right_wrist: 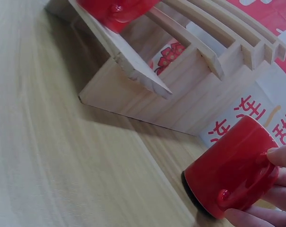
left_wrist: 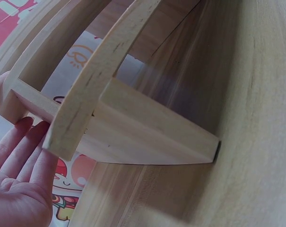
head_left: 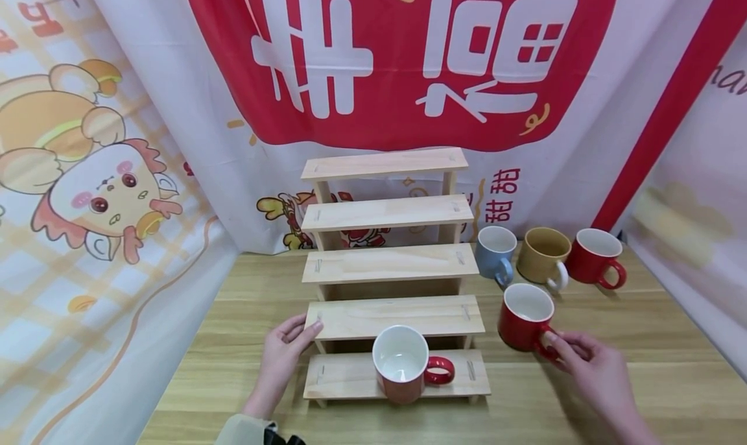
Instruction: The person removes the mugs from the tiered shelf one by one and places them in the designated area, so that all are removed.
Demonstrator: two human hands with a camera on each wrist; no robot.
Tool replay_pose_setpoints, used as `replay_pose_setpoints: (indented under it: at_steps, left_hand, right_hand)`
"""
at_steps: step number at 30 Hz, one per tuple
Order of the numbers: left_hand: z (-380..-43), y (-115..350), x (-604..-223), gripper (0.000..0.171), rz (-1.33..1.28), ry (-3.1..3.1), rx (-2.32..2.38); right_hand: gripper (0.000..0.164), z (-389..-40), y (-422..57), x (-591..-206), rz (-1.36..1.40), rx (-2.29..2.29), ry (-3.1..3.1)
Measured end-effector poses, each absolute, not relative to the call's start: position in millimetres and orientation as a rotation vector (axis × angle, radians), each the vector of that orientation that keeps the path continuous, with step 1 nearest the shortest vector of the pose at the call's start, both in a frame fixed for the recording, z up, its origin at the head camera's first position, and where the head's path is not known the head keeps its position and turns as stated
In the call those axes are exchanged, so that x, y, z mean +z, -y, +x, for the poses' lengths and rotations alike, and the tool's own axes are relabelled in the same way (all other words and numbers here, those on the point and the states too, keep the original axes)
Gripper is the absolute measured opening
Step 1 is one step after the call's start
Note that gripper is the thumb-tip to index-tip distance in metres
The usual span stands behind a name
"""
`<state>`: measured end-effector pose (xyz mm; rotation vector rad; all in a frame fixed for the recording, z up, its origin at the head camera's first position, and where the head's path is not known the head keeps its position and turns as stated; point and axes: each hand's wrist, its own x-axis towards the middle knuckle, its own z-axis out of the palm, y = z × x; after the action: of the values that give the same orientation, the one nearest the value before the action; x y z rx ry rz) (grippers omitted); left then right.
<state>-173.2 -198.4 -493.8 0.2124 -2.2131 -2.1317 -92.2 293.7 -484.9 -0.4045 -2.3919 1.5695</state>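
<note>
A stepped wooden shelf (head_left: 391, 314) with several tiers stands on the table. My left hand (head_left: 286, 351) holds the left end of its second tier from the bottom, thumb on top and fingers beneath; the left wrist view shows those fingers (left_wrist: 27, 156) against the board's edge. On the lowest tier sits a red mug (head_left: 403, 367) with a white inside, its handle pointing right. To the right of the shelf, my right hand (head_left: 595, 370) pinches the handle of another red mug (head_left: 522, 322). In the right wrist view that mug (right_wrist: 228, 165) is upright, its base close over the table.
Behind the held mug, a light blue mug (head_left: 495, 253), a yellow mug (head_left: 539, 257) with a white handle and a red mug (head_left: 592, 257) stand in a row at the table's back right. Printed cloth (head_left: 403, 62) hangs behind the table (head_left: 245, 341) and at both sides.
</note>
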Motion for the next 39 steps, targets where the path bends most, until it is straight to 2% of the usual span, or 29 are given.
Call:
replay_pose_setpoints:
  at_steps: [16, 28, 39]
  left_hand:
    - [-172.9, 197.1, -492.8, 0.05, 0.205, 2.21, -2.123]
    - [-171.8, 197.1, -491.6, 0.052, 0.227, 2.22, -2.12]
    - [-171.4, 197.4, -490.9, 0.055, 0.226, 2.234, -2.115]
  right_hand:
    - [0.049, -84.6, -296.2, -485.0, -0.48, 1.483, 2.408]
    - [0.042, -101.7, -298.8, -422.0, -0.268, 1.366, 2.294]
    - [0.038, -109.3, -258.0, -383.1, -0.009, 1.407, 2.346]
